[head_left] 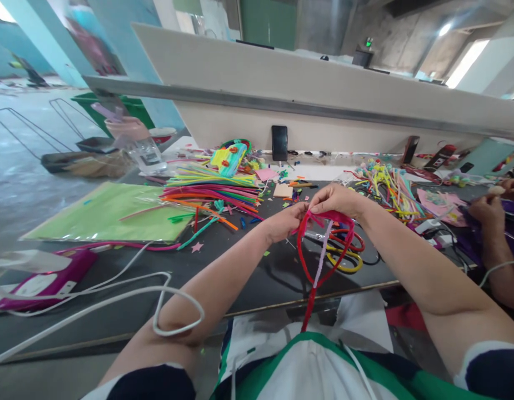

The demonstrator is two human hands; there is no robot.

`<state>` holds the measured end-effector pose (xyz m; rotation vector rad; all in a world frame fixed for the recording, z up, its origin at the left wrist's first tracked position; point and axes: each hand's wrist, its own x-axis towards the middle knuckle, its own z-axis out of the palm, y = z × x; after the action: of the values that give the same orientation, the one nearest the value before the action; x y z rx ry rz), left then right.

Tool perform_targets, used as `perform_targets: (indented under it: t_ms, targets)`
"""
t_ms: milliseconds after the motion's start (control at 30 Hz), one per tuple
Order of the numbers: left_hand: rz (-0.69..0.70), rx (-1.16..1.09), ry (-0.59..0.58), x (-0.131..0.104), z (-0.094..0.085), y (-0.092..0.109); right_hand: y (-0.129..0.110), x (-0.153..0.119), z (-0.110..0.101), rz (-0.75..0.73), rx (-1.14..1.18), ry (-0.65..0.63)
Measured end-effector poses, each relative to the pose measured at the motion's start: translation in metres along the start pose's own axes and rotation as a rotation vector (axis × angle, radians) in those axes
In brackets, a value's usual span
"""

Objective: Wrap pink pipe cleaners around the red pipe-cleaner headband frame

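Observation:
Both hands meet over the table at the top of a loop-shaped pipe cleaner piece (302, 253), red and deep pink, with a lilac pipe cleaner (323, 255) running down its middle. The loop narrows into a red stem that hangs toward my lap. My left hand (290, 220) pinches the loop's upper left side. On the same spot, the fingertips of my right hand (337, 199) are closed from above, its palm over the pink top. Scissors with yellow handles (349, 265) and a red-handled pair (360, 241) lie behind the loop, partly hidden by it.
Bundled pipe cleaners (215, 189) lie left, near a green sheet in clear wrap (102, 214). A phone (279, 143) leans on the partition. More pipe cleaners (382, 186) are piled right, near another person's hand (488, 208). A white cable (115, 293) crosses my left forearm.

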<state>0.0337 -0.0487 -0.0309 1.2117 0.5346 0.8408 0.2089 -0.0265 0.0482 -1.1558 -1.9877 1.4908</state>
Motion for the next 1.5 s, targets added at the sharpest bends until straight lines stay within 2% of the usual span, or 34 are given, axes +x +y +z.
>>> perform_targets:
  t_ms: [100,167,300,467,733,800,833,933,1000,1133,1233,1500]
  targets:
    - [-0.043,-0.049,-0.084,0.0,0.001,-0.004,0.0,0.0,0.0,-0.007,-0.004,-0.011]
    - [-0.066,-0.034,-0.073,0.0,0.001,-0.006,0.001,-0.001,0.0,-0.009,-0.002,-0.032]
    - [-0.054,0.114,0.034,0.005,-0.004,-0.01,0.003,-0.001,-0.001,-0.028,-0.072,-0.05]
    - [0.053,0.342,0.178,0.009,-0.015,-0.006,0.011,0.001,-0.005,-0.039,-0.216,-0.047]
    - [0.099,0.598,0.327,0.003,-0.016,0.001,0.016,0.003,0.0,-0.026,-0.131,-0.092]
    - [0.087,0.578,0.29,0.0,-0.018,0.001,0.015,0.004,0.002,-0.009,-0.132,-0.077]
    - [0.072,0.552,0.233,-0.002,-0.02,0.003,0.014,0.004,0.003,-0.004,-0.142,-0.075]
    - [0.0,0.44,-0.021,-0.008,-0.028,0.013,0.011,0.005,0.003,-0.013,-0.197,-0.087]
    - [-0.04,0.406,-0.151,-0.011,-0.032,0.022,0.009,0.005,0.003,-0.022,-0.231,-0.097]
    - [-0.082,0.478,-0.275,-0.011,-0.031,0.03,0.007,0.006,0.003,-0.017,-0.267,-0.119]
    - [-0.11,0.566,-0.281,-0.011,-0.025,0.027,0.01,0.007,0.003,-0.021,-0.288,-0.123]
    - [-0.034,0.767,-0.094,-0.011,-0.018,0.022,0.016,0.012,0.001,-0.008,-0.362,-0.076]
